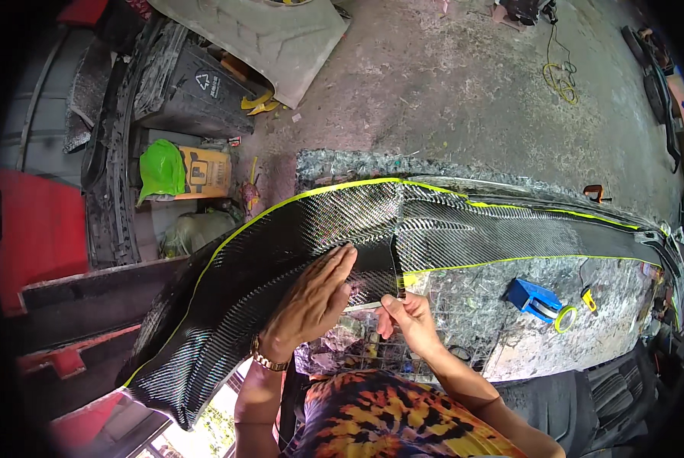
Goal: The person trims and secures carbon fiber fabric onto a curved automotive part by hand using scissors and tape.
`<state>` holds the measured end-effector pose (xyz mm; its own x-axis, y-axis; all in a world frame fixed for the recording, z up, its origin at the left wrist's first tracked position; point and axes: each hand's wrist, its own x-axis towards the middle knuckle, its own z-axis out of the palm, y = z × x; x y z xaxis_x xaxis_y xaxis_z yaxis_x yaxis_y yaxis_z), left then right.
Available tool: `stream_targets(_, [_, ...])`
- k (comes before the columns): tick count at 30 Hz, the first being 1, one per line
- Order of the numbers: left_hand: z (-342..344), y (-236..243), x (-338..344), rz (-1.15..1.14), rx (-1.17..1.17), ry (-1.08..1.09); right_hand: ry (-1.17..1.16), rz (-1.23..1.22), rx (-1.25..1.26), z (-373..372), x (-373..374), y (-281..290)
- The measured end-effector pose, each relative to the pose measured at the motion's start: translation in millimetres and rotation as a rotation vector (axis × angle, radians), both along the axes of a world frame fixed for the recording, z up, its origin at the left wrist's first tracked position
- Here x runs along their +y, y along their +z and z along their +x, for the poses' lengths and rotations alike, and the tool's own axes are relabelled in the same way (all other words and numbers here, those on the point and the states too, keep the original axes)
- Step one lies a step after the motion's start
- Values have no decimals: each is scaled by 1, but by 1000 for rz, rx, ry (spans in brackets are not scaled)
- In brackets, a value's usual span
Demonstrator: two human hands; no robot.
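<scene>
A long sheet of black woven carbon fibre cloth (334, 221) with yellow-green edging spreads across the bench, hanging past its left side. My left hand (311, 298) lies on the cloth left of a crosswise seam, fingers stretched out and close together, holding nothing. At the near end of that seam, my right hand (409, 313) pinches the cloth's near edge between thumb and forefinger. Right of the seam, more cloth (510, 237) narrows toward the far right over a long curved part, whose surface is mostly hidden.
The stained worktable (472, 320) carries a blue tape dispenser (531, 299), a yellow-green tape roll (565, 319) and a small yellow-handled tool (588, 299). An orange clamp (595, 192) sits at the far edge. Beyond left are a dark bin (197, 91), a yellow box (207, 172) and a green bag (161, 168).
</scene>
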<state>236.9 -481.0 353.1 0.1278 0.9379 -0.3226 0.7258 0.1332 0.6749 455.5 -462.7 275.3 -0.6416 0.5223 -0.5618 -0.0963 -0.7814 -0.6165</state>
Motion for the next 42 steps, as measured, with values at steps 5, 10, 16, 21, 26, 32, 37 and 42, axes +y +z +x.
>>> stream_targets(5, [0,-3,1,63,45,-12,-78,55,80,-11,-1,7])
stream_targets(10, [-5,1,5,-18,23,-42,-112,94,132,-40,12,29])
stream_targets(16, [-10,4,9,-150,-18,-33,-118,555,-90,-68,24,35])
stream_targets(21, [-10,7,11,-158,-72,-15,-89,548,-75,-65,24,36])
stream_targets(26, [-7,6,11,-117,-24,-35,-85,413,-63,-50,15,28])
stream_targets(32, [-4,6,9,-105,-13,-11,-16,409,-68,-40,3,13])
stream_targets(37, [-4,2,7,-48,31,-42,-57,218,-78,-23,-3,11])
stream_targets(42, [-4,-3,4,12,55,-62,-95,89,-74,-11,7,14])
